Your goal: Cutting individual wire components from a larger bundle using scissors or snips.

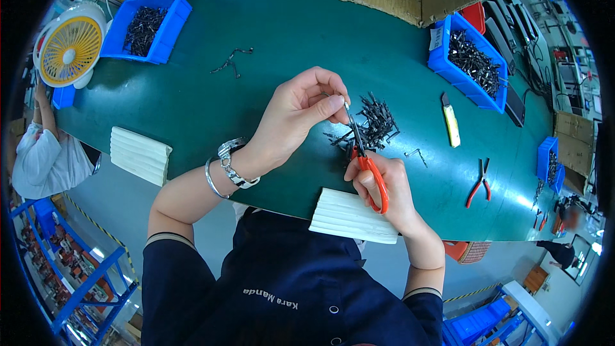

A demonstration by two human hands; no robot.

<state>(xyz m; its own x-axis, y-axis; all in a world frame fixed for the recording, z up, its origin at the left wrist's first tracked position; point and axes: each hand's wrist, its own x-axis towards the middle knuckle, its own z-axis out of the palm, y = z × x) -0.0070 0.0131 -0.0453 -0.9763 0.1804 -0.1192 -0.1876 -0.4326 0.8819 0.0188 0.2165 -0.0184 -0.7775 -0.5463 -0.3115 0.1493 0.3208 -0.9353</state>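
Above the middle of the green table, my left hand (306, 106) is closed in a pinch on a small dark part (346, 106), mostly hidden by the fingertips. My right hand (389, 182) grips scissors (378, 182) with orange handles. Their narrow dark blades point up and away from me, with the tips at the pinched part. A loose pile of small black parts (377, 122) lies just beyond and under the blades. One thin part (418, 156) lies apart, to the right of the pile.
Blue bins of black parts (474, 64) (146, 31) stand at the far right and far left. A yellow utility knife (451, 123) and red-handled pliers (478, 184) lie to the right. White ridged pads (354, 214) (139, 155) sit along the near edge. A yellow fan (69, 55) stands left.
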